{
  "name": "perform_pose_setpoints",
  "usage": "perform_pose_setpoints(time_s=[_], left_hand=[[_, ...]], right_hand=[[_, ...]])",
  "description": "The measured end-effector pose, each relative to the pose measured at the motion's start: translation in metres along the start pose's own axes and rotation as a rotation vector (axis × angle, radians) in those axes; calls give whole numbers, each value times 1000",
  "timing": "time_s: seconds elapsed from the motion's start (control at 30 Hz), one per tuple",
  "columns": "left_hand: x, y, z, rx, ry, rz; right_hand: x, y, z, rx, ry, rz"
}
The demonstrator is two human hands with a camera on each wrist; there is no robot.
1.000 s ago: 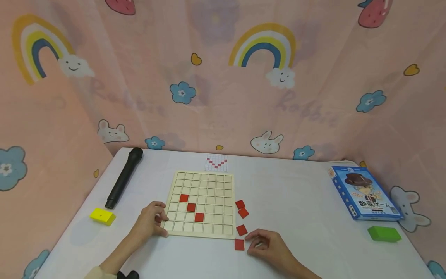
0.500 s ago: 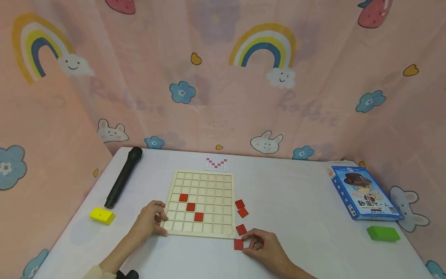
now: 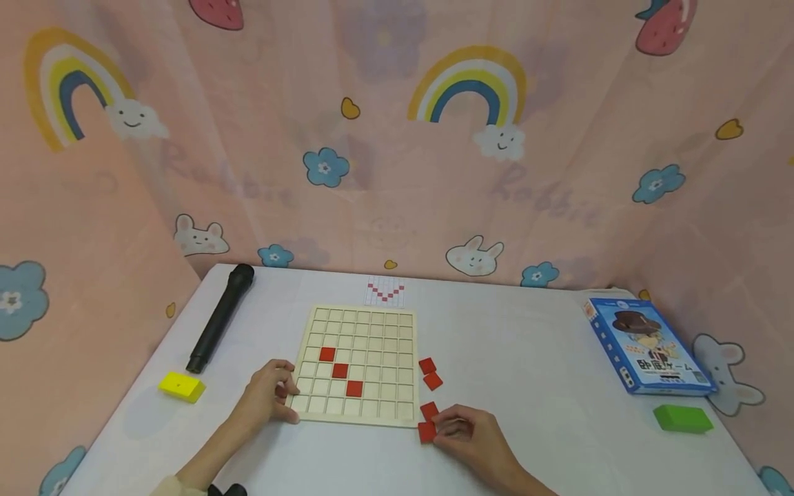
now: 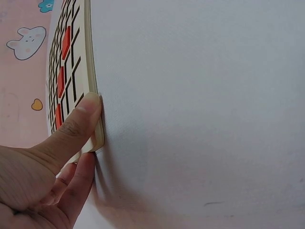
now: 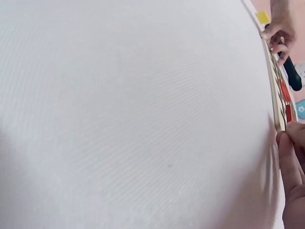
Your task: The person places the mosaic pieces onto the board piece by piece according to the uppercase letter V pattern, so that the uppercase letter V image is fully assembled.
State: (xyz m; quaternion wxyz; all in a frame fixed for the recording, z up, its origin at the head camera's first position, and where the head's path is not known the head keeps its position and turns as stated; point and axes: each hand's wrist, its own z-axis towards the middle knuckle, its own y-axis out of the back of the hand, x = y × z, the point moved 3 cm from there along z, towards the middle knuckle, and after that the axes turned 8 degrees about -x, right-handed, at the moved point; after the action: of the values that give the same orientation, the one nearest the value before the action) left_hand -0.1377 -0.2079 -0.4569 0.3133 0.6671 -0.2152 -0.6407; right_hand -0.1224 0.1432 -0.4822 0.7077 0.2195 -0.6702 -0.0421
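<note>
1. Left hand [image 3: 268, 397] grips the near-left corner of the wooden grid board [image 3: 356, 365]: thumb lies along the near edge, other fingers curl over the left side. The left wrist view shows the thumb pad flat against the board's thin pale edge.
2. Board: flat, light wood, a square grid of shallow cells, lying on the white counter [image 3: 527, 386]. Three red square tiles sit in cells in a diagonal line, stepping down to the right.
3. Right hand [image 3: 471, 434] lies on the counter just off the board's near-right corner, fingers curled, tips pinching a loose red tile [image 3: 426, 432]. Can't tell whether that tile is lifted off the surface.
4. Another red tile [image 3: 429, 410] lies touching or just beside the pinched one; two more [image 3: 429, 373] lie further back along the board's right edge. All are thin, flat, matte squares.
5. A small printed grid card with a red V pattern [image 3: 385, 291] lies just behind the board.
6. Black cylindrical microphone [image 3: 220, 317] lies at far left; a yellow rectangular block [image 3: 181, 386] is near its lower end.
7. Blue printed box [image 3: 645, 344] lies flat at far right, a green rectangular block [image 3: 682, 418] in front of it.
8. The counter has a fine woven texture in the wrist views. Pink printed fabric backdrop [image 3: 397, 138] with rainbows, flowers and rabbits.
</note>
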Motion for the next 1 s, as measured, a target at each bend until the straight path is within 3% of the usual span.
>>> perform_pose_setpoints(time_s=[0.17,0.43,0.7,1.0], left_hand=[[2,-1,0,3,10,15],[1,-1,1,1,-16,-9],[2,0,3,-8,-20,-8],[3,-2,2,-4,14,-1]], right_hand=[[8,-1,5,-23,-64,50],[20,-4,19,-127,-162,215],[25,-13,40,-219,-185,178],[27,-31,63,-245,-111,162]])
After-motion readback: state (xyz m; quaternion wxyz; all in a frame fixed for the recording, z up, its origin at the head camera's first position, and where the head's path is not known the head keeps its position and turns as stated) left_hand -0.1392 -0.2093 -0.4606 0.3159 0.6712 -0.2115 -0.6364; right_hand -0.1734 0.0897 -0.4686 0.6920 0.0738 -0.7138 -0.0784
